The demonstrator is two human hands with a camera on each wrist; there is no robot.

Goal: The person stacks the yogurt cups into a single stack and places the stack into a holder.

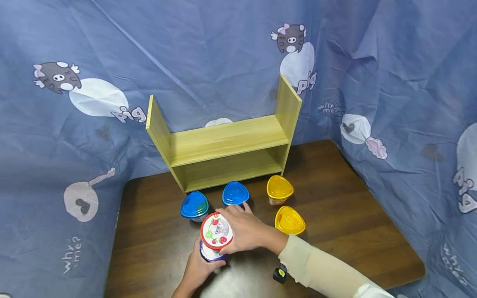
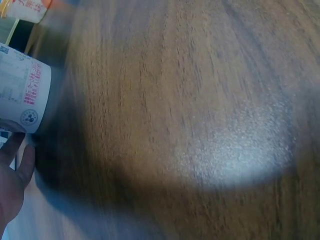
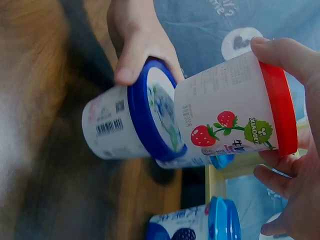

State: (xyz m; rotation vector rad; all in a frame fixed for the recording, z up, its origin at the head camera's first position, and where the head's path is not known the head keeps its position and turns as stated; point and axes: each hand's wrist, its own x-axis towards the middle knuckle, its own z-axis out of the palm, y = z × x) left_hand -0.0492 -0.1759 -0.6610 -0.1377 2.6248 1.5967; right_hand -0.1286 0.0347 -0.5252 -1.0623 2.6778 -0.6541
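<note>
My right hand grips a white tub with a red lid and printed strawberries. In the right wrist view its fingers and thumb span the lid of this red-lidded tub, which lies tilted against the top of a second tub. That second one, a white tub with a dark blue lid, is held by my left hand, its thumb on the side by the lid. At the left wrist view's edge the left fingers touch a white printed tub. Whether its base touches the table cannot be told.
A wooden two-level shelf stands at the table's back. Before it are two blue-lidded tubs and two yellow-lidded tubs, the yellow ones to the right. Patterned blue cloth hangs behind and beside the brown table.
</note>
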